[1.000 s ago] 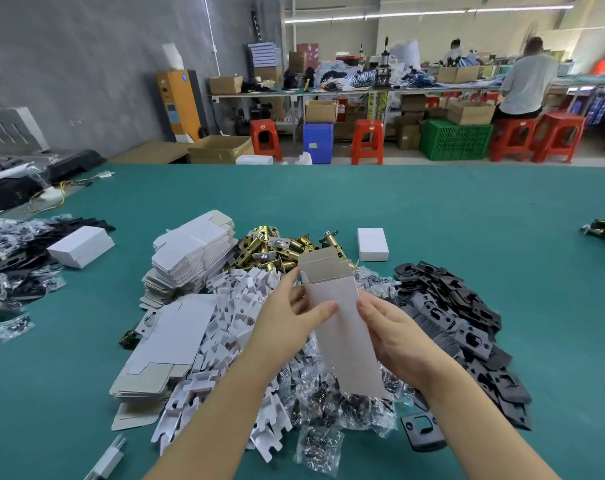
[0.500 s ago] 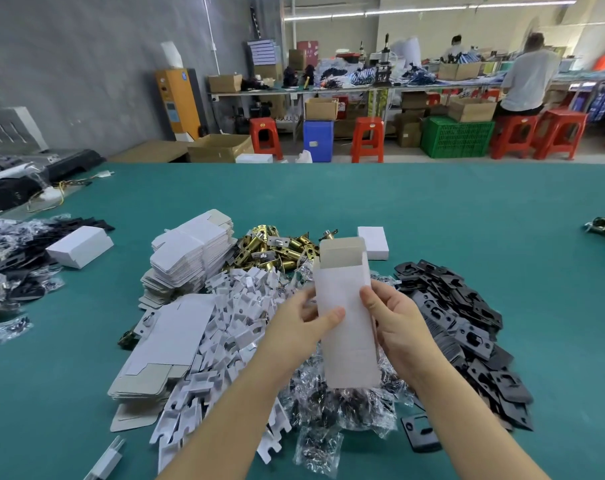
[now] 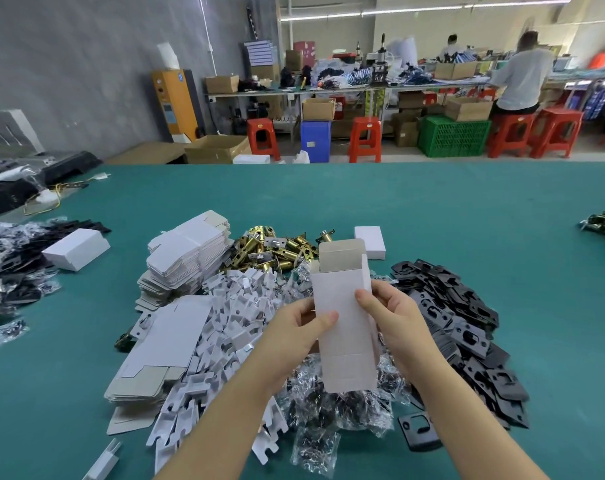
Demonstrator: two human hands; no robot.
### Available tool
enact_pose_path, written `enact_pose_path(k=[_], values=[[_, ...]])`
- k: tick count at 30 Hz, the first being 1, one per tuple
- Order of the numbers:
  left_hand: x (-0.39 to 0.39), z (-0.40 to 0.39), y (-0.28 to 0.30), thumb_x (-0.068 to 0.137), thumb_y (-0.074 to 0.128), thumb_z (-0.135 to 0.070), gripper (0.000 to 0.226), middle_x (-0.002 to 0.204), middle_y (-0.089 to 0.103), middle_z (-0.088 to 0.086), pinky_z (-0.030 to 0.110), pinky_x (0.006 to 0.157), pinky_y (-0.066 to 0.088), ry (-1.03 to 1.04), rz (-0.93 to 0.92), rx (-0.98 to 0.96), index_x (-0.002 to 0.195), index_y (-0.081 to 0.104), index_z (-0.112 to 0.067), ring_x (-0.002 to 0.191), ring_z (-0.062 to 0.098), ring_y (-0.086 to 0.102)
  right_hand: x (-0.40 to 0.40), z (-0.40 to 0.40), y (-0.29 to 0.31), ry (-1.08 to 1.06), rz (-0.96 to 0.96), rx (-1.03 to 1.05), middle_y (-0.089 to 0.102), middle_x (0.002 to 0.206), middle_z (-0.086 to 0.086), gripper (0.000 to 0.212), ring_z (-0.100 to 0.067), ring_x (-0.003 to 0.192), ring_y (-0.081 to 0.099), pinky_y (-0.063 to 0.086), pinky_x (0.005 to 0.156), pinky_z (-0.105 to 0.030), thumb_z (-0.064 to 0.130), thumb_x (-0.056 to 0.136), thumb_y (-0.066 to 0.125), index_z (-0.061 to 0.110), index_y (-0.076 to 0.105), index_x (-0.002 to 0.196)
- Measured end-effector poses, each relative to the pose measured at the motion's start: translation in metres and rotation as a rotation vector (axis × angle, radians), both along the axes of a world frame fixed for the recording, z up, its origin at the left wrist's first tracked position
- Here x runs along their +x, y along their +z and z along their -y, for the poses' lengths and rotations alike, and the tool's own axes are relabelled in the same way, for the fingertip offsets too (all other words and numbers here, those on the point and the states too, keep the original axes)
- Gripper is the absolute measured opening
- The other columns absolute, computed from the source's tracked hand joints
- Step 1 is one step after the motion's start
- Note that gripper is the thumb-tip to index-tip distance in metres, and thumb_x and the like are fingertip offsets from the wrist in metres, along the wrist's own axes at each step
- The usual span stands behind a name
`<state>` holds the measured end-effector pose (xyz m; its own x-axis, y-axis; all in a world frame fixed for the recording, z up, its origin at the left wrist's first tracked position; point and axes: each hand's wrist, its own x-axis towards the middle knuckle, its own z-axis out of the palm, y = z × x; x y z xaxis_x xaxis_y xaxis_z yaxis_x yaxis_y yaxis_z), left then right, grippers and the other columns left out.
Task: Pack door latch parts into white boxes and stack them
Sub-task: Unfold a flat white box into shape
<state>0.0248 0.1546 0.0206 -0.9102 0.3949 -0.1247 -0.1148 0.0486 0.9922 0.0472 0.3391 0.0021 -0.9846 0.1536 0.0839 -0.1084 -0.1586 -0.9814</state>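
A flat carton squared up into a box, ready for its first latch part.

Both hands pinch the white box [image 3: 344, 327] above the tabletop [image 3: 432, 209]: the left hand [image 3: 302, 336] thumb on its front, the right hand [image 3: 396, 318] fingers along its edge. A second ago it was a slanted flat sleeve; now it stands upright and opened, top flap raised. The brass latches [image 3: 276, 249] lie just behind, unpacked.

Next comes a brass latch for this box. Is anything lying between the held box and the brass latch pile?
Nothing visible blocks it. The white box, held by left hand and right hand, sits above the parts; the brass latches lie uncovered just beyond.
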Motion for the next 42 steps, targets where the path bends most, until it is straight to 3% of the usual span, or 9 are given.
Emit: enact_pose_path(k=[5,9,16,20,23,29,35,39,42], values=[[-0.003,0.003,0.001,0.098,0.066,-0.018,0.024,0.108,0.077,0.0,0.035,0.081,0.062,0.076,-0.012,0.053,0.122,0.067,-0.015,0.103,0.019,0.073,0.004,-0.004,-0.001,0.132,0.017,0.034,0.076,0.118,0.001,0.029,-0.015,0.105,0.073,0.057,0.08,-0.024,0.038,0.093,0.06,0.037,0.075,0.118],[-0.003,0.004,-0.001,0.097,0.068,-0.015,0.027,0.109,0.077,0.004,0.033,0.078,0.061,0.035,-0.005,0.042,0.124,0.066,-0.012,0.103,0.021,0.074,0.003,-0.01,-0.005,0.086,-0.036,-0.04,0.073,0.125,-0.002,0.053,-0.021,0.108,0.072,0.06,0.082,-0.033,0.028,0.09,0.07,0.047,0.054,0.137],[-0.002,0.002,-0.005,0.096,0.069,-0.016,0.028,0.109,0.078,0.001,0.03,0.076,0.06,0.007,-0.01,0.063,0.123,0.066,-0.013,0.102,0.019,0.074,0.005,-0.02,-0.003,0.121,-0.053,0.048,0.073,0.119,-0.004,0.042,-0.02,0.106,0.071,0.059,0.082,-0.031,0.005,0.101,0.061,0.04,0.07,0.122],[-0.003,0.002,-0.008,0.095,0.07,-0.017,0.029,0.108,0.078,-0.001,0.03,0.076,0.061,0.005,-0.011,0.063,0.124,0.065,-0.016,0.101,0.017,0.074,0.006,-0.024,-0.004,0.132,-0.023,0.035,0.074,0.11,-0.005,0.026,-0.019,0.096,0.074,0.06,0.076,-0.028,0.006,0.1,0.06,0.021,0.069,0.12],[-0.004,0.001,-0.007,0.094,0.072,-0.017,0.04,0.113,0.075,-0.007,0.031,0.08,0.062,0.082,-0.097,0.052,0.129,0.06,-0.03,0.104,0.013,0.072,0.006,-0.025,-0.004,0.152,-0.006,0.048,0.073,0.107,-0.007,0.023,-0.018,0.093,0.073,0.06,0.076,-0.028,0.006,0.1,0.06,0.013,0.066,0.121],[-0.007,0.003,-0.008,0.093,0.073,-0.018,0.037,0.109,0.07,-0.019,0.026,0.079,0.061,0.179,-0.335,0.023,0.12,0.065,-0.043,0.101,0.008,0.071,0.007,-0.022,-0.002,0.16,-0.017,0.061,0.076,0.104,0.001,0.026,-0.015,0.095,0.073,0.06,0.078,-0.028,0.004,0.099,0.061,0.014,0.066,0.123],[-0.01,0.009,-0.009,0.093,0.072,-0.012,0.028,0.098,0.074,-0.008,0.026,0.079,0.059,0.089,-0.335,-0.043,0.101,0.075,-0.038,0.093,0.011,0.07,0.008,-0.022,-0.002,0.15,-0.018,0.118,0.075,0.106,0.003,0.029,-0.012,0.096,0.072,0.059,0.079,-0.028,0.004,0.099,0.063,0.021,0.069,0.122],[-0.011,0.01,-0.007,0.093,0.072,-0.015,0.024,0.099,0.075,-0.008,0.022,0.077,0.058,0.098,-0.296,-0.015,0.099,0.076,-0.038,0.095,0.01,0.071,0.008,-0.021,-0.002,0.161,-0.017,0.106,0.075,0.106,0.003,0.028,-0.013,0.096,0.073,0.059,0.078,-0.027,0.006,0.1,0.062,0.021,0.07,0.122],[-0.013,0.009,-0.008,0.095,0.071,-0.019,0.016,0.099,0.076,-0.003,0.029,0.081,0.061,0.133,-0.258,0.015,0.097,0.077,-0.033,0.094,0.014,0.072,0.008,-0.018,-0.001,0.177,-0.014,0.089,0.075,0.11,-0.002,0.029,-0.016,0.097,0.073,0.06,0.077,-0.028,0.009,0.1,0.063,0.03,0.074,0.117]])
